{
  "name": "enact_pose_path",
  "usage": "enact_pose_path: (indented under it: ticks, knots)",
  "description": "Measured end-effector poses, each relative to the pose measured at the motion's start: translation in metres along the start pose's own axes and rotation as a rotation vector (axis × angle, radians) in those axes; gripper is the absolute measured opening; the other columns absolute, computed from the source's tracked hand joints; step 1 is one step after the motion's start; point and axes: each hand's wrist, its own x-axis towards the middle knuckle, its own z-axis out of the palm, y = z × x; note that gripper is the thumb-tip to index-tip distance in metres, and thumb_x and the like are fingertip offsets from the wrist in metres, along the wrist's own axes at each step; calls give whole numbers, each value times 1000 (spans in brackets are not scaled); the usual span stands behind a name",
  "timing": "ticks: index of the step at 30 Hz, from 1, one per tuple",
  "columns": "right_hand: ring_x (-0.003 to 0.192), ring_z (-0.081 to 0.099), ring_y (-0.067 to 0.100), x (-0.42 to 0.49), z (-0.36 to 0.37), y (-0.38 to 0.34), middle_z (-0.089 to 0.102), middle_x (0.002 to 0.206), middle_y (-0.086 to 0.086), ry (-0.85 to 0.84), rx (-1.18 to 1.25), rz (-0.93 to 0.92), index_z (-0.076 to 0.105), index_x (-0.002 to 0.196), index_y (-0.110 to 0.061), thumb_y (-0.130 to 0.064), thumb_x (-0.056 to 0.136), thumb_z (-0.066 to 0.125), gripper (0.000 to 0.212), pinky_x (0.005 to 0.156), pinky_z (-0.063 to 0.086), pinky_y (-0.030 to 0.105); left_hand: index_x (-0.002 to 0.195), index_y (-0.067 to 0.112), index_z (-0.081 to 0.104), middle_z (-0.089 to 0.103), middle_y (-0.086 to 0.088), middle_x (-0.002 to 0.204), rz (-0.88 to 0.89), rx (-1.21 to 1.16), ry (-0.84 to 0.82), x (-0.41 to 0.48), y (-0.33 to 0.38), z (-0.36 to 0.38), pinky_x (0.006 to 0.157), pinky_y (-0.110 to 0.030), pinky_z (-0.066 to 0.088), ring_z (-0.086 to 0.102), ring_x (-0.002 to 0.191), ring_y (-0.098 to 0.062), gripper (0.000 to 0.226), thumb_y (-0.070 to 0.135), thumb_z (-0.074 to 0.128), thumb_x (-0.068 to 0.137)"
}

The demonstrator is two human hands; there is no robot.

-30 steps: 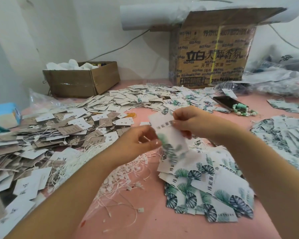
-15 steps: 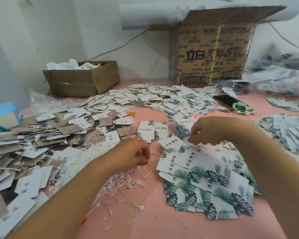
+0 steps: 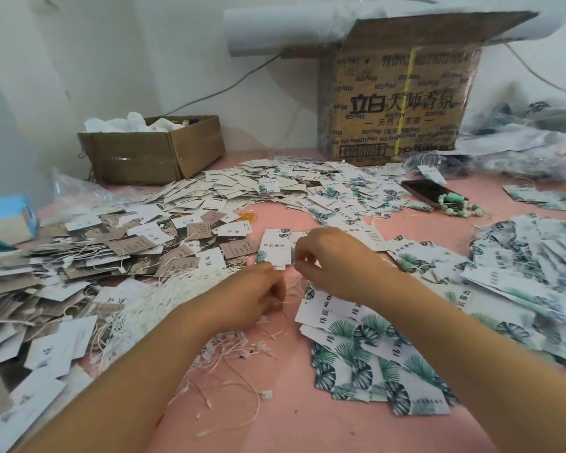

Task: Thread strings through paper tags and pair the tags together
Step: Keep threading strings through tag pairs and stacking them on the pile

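Note:
My left hand (image 3: 258,297) hovers low over the pile of white strings (image 3: 164,302), fingers curled and pinching a thin string at its fingertips. My right hand (image 3: 327,256) is just beyond it, fingertips pinched on the edge of a leaf-printed tag that it mostly hides. Another leaf-printed tag (image 3: 275,248) lies flat right beside those fingertips. A fanned stack of leaf-printed tags (image 3: 373,351) sits under and in front of my right forearm. Brown and white tags (image 3: 128,246) are heaped to the left.
A pink table (image 3: 291,420) carries loose strings in front. Strung tags (image 3: 291,188) spread across the back, with more leaf tags (image 3: 536,256) at the right. A phone with beads (image 3: 435,192), a small cardboard box (image 3: 151,152), a tall carton (image 3: 402,103) and a blue box (image 3: 7,217) ring the work area.
The tag held up between both hands was put down. My right hand dropped to the tag pile, then shifted left to the lying tags. My left hand sank to the strings.

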Motion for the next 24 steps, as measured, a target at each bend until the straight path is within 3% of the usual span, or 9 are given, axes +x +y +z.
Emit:
enact_pose_path:
  ticks: [3,8,17,21,24]
  knots:
    - [91,54,25,0,7,-3,65,94,6,31,27,-28,62,96,-13,-22,91,47,18,82,43,35,83,25,48,50,13,71,-14,-93,103,-2,1,1,56,-13,34,47,62,5,18,11,54,92]
    - [87,55,17,0,12,-2,66,93,3,10,183,35,60,102,-13,-27,90,56,19,73,37,26,82,28,51,65,10,70,-3,-405,337,-3,5,2,64,-14,43,59,68,2,27,4,55,90]
    - [58,49,-4,4,11,1,63,71,-7,60,416,119,66,81,-18,-12,84,62,8,62,41,20,82,24,55,70,4,76,43,-640,440,-4,6,4,80,-46,51,66,77,-19,23,3,62,87]
    - [56,50,-6,3,12,1,58,66,-14,69,437,118,58,77,-25,-13,85,63,15,55,37,8,84,27,55,70,7,77,40,-634,465,-3,4,7,78,-39,51,66,76,-15,23,5,62,87]
    - [68,53,6,3,12,1,59,72,-9,85,430,114,60,81,-23,-14,85,62,11,65,43,20,86,28,57,69,9,76,44,-587,472,-2,2,8,64,-22,47,64,73,-21,22,7,62,87]
